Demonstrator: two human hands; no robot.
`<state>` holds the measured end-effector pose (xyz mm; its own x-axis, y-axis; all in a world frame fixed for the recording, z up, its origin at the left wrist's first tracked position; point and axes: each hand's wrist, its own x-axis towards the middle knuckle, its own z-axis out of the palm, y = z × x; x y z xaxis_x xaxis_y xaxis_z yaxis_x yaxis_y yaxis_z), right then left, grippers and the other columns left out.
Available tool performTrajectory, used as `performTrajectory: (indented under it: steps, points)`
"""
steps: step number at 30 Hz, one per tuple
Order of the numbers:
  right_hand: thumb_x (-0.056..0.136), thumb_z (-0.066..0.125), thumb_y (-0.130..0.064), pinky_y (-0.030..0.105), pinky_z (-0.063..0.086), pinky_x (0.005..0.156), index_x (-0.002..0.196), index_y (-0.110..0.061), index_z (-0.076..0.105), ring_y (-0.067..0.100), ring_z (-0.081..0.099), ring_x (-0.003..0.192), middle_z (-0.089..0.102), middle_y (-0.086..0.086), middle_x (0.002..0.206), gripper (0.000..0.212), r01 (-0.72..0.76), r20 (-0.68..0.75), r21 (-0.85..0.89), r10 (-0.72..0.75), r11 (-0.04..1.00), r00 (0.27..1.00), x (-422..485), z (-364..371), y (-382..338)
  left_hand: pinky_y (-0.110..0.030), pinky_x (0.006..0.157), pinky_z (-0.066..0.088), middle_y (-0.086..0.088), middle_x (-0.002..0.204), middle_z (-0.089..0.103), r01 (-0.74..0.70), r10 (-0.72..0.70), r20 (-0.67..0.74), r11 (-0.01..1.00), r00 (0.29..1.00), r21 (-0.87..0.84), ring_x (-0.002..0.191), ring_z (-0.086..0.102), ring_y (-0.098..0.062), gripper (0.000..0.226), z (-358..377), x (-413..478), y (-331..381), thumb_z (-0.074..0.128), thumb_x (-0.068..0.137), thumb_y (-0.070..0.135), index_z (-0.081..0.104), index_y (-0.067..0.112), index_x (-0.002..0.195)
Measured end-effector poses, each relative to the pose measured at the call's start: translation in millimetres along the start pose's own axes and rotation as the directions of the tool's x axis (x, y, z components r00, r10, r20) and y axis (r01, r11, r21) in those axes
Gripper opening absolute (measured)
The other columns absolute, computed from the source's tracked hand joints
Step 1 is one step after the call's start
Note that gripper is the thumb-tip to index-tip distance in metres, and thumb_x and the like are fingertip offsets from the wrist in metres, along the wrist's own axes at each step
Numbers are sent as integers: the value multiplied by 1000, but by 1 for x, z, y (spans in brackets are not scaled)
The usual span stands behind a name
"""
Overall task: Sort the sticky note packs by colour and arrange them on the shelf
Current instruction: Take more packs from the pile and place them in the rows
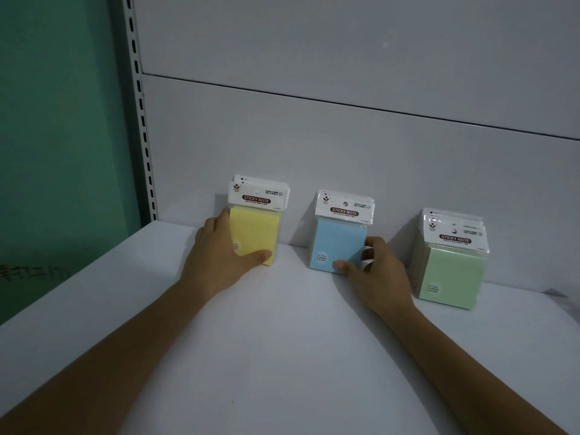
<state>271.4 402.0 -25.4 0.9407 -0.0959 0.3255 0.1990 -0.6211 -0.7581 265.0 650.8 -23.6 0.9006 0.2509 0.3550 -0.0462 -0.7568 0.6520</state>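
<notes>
Three groups of sticky note packs stand upright against the back panel of the white shelf [282, 324]. The yellow packs [259, 229] are on the left, the blue packs [340, 243] in the middle, the green packs [452, 271] on the right. My left hand [219, 249] grips the yellow packs from their left side, thumb across the lower front. My right hand [373, 271] holds the blue packs at their lower right corner, thumb on the front and fingers behind the right edge.
A slotted metal upright [141, 114] runs up the shelf's left side, with a green wall [56, 136] beyond it. The grey back panel [345, 136] closes the rear. Bare shelf surface lies in front of the packs and between the groups.
</notes>
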Motion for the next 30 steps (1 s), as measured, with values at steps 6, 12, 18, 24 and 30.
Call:
performTrajectory:
  steps: [6,12,18,24,30]
  points:
    - [76,74,-33,32,49,74,120,-19,47,16,58,88,57,-5,103,54,-1,-16,2,1,1000,1000,0,0,-1,-44,95,43,-8,127,45,-9,9,4,1000,1000,23,117,46,-28,97,-1,-2,2,81,59,48,31,21,137]
    - [70,80,-32,32,47,76,126,-20,43,18,55,99,50,1,120,68,58,-120,30,-54,998,991,-1,1,-2,-44,100,39,-10,136,39,-21,21,-7,999,1000,25,126,39,-30,106,-2,-3,2,81,61,47,22,19,143]
    - [75,73,-39,27,49,70,121,-16,46,19,53,99,52,4,116,57,406,-269,-214,-453,888,850,-14,4,-15,-45,109,27,-8,154,23,-285,343,-348,936,872,208,139,24,-27,94,-18,-9,26,66,78,50,14,17,148]
    - [78,61,-47,34,36,97,124,-18,46,22,46,118,50,7,130,57,457,-181,-356,-540,815,822,-12,9,-12,-45,115,15,-7,156,21,-485,608,-183,751,772,449,144,14,-24,75,8,-23,40,46,83,51,21,20,146]
    - [78,58,-45,40,41,98,123,-15,49,27,51,115,55,8,127,55,421,-137,-391,-504,818,852,-22,1,-17,-42,112,14,-7,154,28,-537,651,23,604,758,589,141,22,-25,81,18,-33,44,63,77,45,28,15,144]
